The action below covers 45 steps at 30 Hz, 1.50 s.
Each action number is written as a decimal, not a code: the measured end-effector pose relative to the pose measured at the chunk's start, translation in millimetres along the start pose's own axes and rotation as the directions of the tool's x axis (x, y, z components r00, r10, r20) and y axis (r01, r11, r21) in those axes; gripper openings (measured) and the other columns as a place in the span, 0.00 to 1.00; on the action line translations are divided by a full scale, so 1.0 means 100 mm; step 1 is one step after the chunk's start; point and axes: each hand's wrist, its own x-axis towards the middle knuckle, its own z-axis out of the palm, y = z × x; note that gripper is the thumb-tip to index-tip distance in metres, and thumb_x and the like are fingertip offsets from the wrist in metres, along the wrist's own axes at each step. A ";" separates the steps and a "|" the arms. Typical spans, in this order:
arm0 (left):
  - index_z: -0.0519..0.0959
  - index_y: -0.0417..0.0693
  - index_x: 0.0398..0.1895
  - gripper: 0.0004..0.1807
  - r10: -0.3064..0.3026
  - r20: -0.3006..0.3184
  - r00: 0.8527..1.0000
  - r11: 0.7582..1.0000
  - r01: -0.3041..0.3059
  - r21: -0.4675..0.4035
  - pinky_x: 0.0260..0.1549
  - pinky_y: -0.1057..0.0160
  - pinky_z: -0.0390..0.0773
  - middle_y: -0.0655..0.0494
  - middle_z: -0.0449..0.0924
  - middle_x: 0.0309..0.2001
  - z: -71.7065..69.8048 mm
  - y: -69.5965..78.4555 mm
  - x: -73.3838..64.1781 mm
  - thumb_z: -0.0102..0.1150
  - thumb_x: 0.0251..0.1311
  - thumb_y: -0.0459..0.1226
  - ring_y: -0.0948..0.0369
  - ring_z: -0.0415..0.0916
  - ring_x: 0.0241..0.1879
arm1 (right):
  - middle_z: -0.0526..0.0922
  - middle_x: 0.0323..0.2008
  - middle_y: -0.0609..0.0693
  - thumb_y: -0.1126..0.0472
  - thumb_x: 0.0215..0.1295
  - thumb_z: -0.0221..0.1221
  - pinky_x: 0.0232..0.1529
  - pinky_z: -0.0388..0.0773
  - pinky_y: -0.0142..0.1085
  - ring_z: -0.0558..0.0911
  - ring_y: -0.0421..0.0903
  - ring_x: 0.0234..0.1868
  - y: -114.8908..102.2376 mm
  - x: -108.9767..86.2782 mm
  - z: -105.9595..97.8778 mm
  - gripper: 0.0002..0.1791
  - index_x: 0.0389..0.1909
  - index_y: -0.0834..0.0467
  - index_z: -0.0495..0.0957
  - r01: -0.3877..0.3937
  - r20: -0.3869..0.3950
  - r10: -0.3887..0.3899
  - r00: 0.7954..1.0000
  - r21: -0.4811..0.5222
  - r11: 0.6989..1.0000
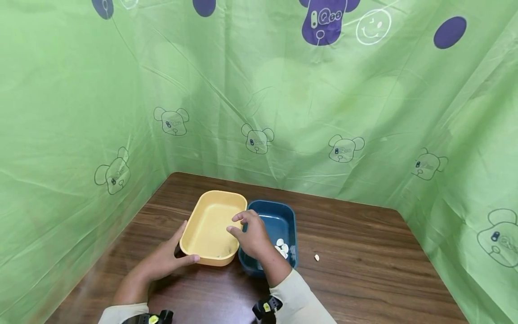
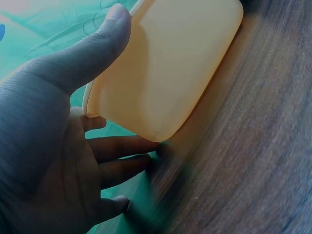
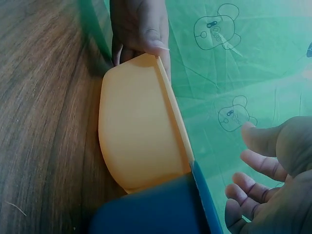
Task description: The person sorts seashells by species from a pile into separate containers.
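The yellow tray [image 1: 211, 227] stands on the table beside the blue tray [image 1: 279, 216]. My left hand [image 1: 163, 258] grips the yellow tray's near-left corner, its thumb along the front wall and its fingers by the left side. Over the edge where the trays meet hovers my right hand [image 1: 254, 235]. Its fingers are loosely bent, the thumb apart from them, and nothing shows between them. Several flat, pale white pieces [image 1: 282, 247] lie in the blue tray, partly hidden by the right forearm. A tiny pale bit is faintly visible inside the yellow tray's near end.
One small whitish piece [image 1: 317, 257] lies on the wooden table [image 1: 364, 265], right of the blue tray. Green curtain [image 1: 259, 99] printed with bear faces hangs around the table's back and sides.
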 end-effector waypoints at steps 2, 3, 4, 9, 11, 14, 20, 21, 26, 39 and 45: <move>0.37 0.45 0.91 0.67 -0.002 0.001 1.000 1.000 0.002 0.000 0.71 0.29 0.70 0.23 0.62 0.80 0.00 0.00 0.00 0.75 0.66 0.55 0.32 0.67 0.77 | 0.83 0.51 0.57 0.61 0.70 0.74 0.51 0.80 0.47 0.82 0.57 0.56 0.01 0.00 -0.01 0.13 0.48 0.63 0.86 -0.001 0.002 0.001 1.000 0.007 1.000; 0.37 0.46 0.92 0.67 -0.003 0.001 1.000 1.000 0.003 0.001 0.72 0.29 0.69 0.23 0.62 0.80 0.00 0.00 0.00 0.74 0.66 0.55 0.32 0.67 0.77 | 0.83 0.51 0.57 0.61 0.70 0.74 0.51 0.81 0.47 0.82 0.57 0.56 0.01 0.00 -0.02 0.13 0.48 0.62 0.86 -0.001 0.005 0.001 1.000 0.009 1.000; 0.37 0.46 0.92 0.67 -0.005 0.002 1.000 1.000 0.005 0.003 0.72 0.29 0.69 0.23 0.61 0.81 0.00 0.00 0.00 0.74 0.66 0.56 0.31 0.67 0.77 | 0.83 0.51 0.57 0.61 0.70 0.74 0.51 0.81 0.47 0.82 0.57 0.56 0.01 0.00 -0.02 0.12 0.48 0.62 0.86 -0.001 0.006 0.001 1.000 0.009 1.000; 0.36 0.48 0.92 0.68 -0.016 0.006 1.000 1.000 0.016 0.007 0.73 0.27 0.67 0.24 0.58 0.82 0.01 -0.01 0.01 0.74 0.66 0.57 0.29 0.65 0.78 | 0.83 0.51 0.56 0.60 0.70 0.75 0.52 0.81 0.47 0.82 0.58 0.56 0.02 -0.01 -0.05 0.10 0.46 0.59 0.86 0.006 -0.002 -0.006 1.000 0.000 1.000; 0.36 0.48 0.92 0.68 -0.021 0.009 1.000 1.000 0.021 0.003 0.73 0.27 0.67 0.23 0.59 0.81 0.01 -0.01 0.00 0.74 0.65 0.57 0.29 0.65 0.78 | 0.83 0.51 0.56 0.60 0.69 0.75 0.52 0.80 0.47 0.82 0.59 0.56 0.03 -0.02 -0.07 0.10 0.46 0.59 0.86 0.008 -0.009 -0.008 1.000 0.000 1.000; 0.35 0.49 0.92 0.68 -0.026 0.012 1.000 1.000 0.026 -0.005 0.73 0.26 0.67 0.23 0.59 0.81 0.01 -0.01 0.00 0.75 0.65 0.56 0.29 0.64 0.78 | 0.83 0.51 0.56 0.60 0.70 0.74 0.53 0.80 0.48 0.82 0.60 0.56 0.04 -0.03 -0.08 0.10 0.45 0.59 0.86 0.007 -0.008 -0.007 1.000 0.007 1.000; 0.35 0.49 0.92 0.68 -0.027 0.009 1.000 1.000 0.027 0.005 0.72 0.25 0.66 0.22 0.59 0.81 0.00 -0.01 0.00 0.74 0.65 0.57 0.27 0.63 0.78 | 0.82 0.53 0.55 0.59 0.71 0.73 0.52 0.80 0.46 0.81 0.58 0.57 0.07 -0.05 -0.14 0.09 0.46 0.57 0.86 -0.013 -0.003 0.013 1.000 0.029 0.999; 0.35 0.49 0.92 0.68 -0.027 0.009 1.000 1.000 0.027 0.006 0.72 0.25 0.66 0.22 0.59 0.81 0.00 -0.01 0.00 0.74 0.65 0.57 0.27 0.63 0.78 | 0.82 0.53 0.55 0.59 0.71 0.73 0.51 0.80 0.45 0.81 0.57 0.57 0.07 -0.05 -0.15 0.09 0.47 0.57 0.86 -0.018 -0.005 0.019 1.000 0.036 0.999; 0.35 0.49 0.92 0.68 -0.027 0.010 1.000 1.000 0.027 0.000 0.73 0.25 0.66 0.22 0.58 0.81 0.00 0.00 -0.01 0.74 0.65 0.57 0.28 0.63 0.78 | 0.83 0.53 0.54 0.59 0.72 0.73 0.51 0.79 0.44 0.81 0.56 0.58 0.11 -0.09 -0.21 0.10 0.48 0.58 0.86 -0.030 -0.019 0.031 0.999 0.048 0.998; 0.34 0.50 0.92 0.68 -0.031 0.018 0.999 1.000 0.031 -0.004 0.73 0.24 0.65 0.22 0.57 0.82 0.01 0.00 -0.02 0.74 0.66 0.57 0.27 0.61 0.79 | 0.85 0.52 0.56 0.63 0.70 0.74 0.54 0.81 0.49 0.83 0.58 0.55 0.31 -0.19 -0.49 0.09 0.47 0.61 0.87 0.010 -0.085 -0.009 0.996 0.016 1.000; 0.35 0.51 0.92 0.68 -0.024 0.011 1.000 1.000 0.024 -0.004 0.73 0.24 0.66 0.22 0.58 0.81 0.00 0.01 -0.02 0.74 0.66 0.56 0.27 0.63 0.79 | 0.85 0.51 0.56 0.61 0.69 0.74 0.57 0.80 0.55 0.81 0.56 0.54 0.42 -0.22 -0.61 0.11 0.47 0.62 0.87 -0.004 -0.105 0.010 0.994 0.059 0.998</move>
